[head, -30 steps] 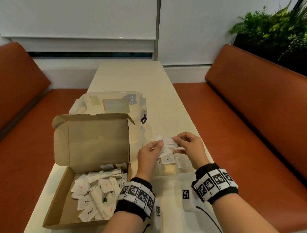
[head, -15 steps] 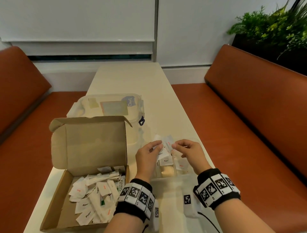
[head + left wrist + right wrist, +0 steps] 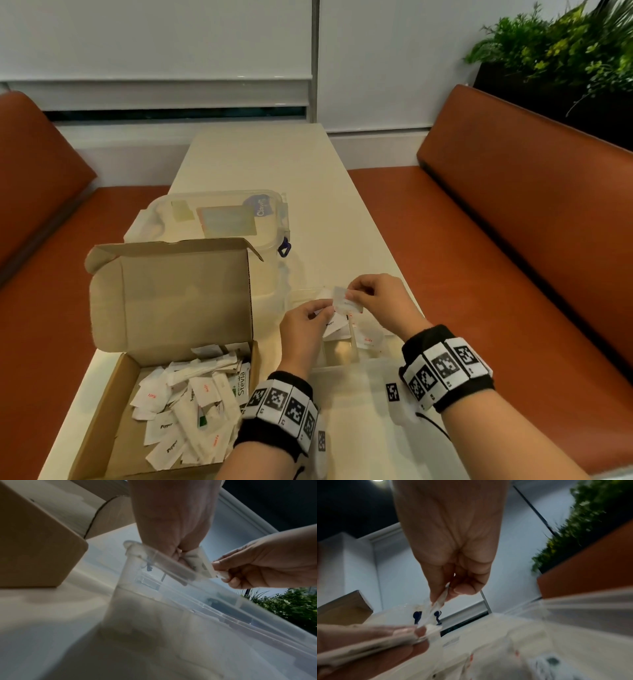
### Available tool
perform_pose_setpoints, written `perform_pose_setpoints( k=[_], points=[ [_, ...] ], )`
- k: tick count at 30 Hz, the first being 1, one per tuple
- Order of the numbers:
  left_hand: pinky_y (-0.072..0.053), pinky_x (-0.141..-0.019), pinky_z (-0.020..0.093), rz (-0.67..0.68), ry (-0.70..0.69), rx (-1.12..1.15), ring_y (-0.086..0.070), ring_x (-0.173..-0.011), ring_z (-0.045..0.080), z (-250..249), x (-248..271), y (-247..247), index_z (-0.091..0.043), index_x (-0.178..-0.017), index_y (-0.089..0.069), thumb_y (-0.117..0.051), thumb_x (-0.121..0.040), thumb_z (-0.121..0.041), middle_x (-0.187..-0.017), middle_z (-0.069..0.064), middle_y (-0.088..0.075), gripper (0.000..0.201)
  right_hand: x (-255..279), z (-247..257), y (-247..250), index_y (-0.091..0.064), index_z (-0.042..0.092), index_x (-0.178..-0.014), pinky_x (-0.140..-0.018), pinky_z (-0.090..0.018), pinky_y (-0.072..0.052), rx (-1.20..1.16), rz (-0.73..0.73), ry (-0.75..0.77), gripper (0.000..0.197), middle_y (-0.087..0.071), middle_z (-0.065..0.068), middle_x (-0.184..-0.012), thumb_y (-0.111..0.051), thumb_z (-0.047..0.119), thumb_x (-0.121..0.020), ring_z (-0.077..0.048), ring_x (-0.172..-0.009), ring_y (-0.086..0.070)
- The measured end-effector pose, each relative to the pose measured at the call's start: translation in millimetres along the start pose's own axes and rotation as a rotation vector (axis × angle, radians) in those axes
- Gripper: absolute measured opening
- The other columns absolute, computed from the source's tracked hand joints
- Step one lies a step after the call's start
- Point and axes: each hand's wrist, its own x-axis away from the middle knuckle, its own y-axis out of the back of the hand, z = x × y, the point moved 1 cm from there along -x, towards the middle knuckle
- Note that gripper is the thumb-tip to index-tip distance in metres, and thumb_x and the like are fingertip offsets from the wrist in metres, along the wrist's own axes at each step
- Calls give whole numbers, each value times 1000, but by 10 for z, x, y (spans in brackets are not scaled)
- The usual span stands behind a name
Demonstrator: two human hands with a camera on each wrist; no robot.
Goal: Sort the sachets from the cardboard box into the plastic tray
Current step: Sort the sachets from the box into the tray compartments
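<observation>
Fingers [image 3: 352,295] of both hands pinched one sachet [image 3: 346,301] above the plastic tray [image 3: 337,354], which held few, while many remained in the cardboard box [image 3: 102,425] beside them.

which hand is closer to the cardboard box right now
Left. The left hand hovers just right of the cardboard box, pinching sachets over the tray. The right hand is farther right, beyond the left, pinching a sachet.
</observation>
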Motion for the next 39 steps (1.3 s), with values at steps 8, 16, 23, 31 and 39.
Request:
perform_pose_setpoints(
  k=[8,16,23,31,39],
  points=[
    [-46,-73,9,-107,-61,-54,-63,-80,0,59,-34,51,-16,-106,-72,-63,-89,-11,-89,-9,-68,20,7,-164,62,-71,12,-93,-68,-17,-41,460,252,-83,12,-70,-2,-94,-60,16,-90,-13,-78,-60],
    [-47,-75,7,-76,-93,-101,-62,-83,-1,93,-25,42,-18,-106,-72,-62,-90,-12,-90,-14,-67,20,152,-457,-111,-75,19,-82,-57,-8,-33,382,236,-108,7,-70,7,-84,-69,22,-84,-2,-69,-54],
    [-45,-70,1,-49,-86,-76,-61,-83,-3,116,-29,56,-17,-105,-72,-62,-89,-10,-88,-14,-66,20,258,-492,-148,-55,18,-79,-60,-17,-34,338,179,-27,16,-48,8,-80,-71,16,-79,-7,-70,-44],
    [-46,-70,3,-9,-65,-56,-61,-81,-7,136,-48,41,-18,-102,-73,-63,-89,-10,-87,-20,-65,19,273,-490,-184,-45,21,-64,-56,-12,-33,419,232,-34,29,-50,7,-71,-56,-2,-79,-12,-70,-48],
    [-46,-67,3,21,-50,-52,-61,-78,-8,150,-51,33,-26,-96,-74,-63,-88,-9,-88,-20,-65,21,240,-481,-217,-44,20,-63,-59,-18,-33,412,188,-53,29,-53,2,-73,-54,-3,-79,-14,-71,-49]
  ],
)
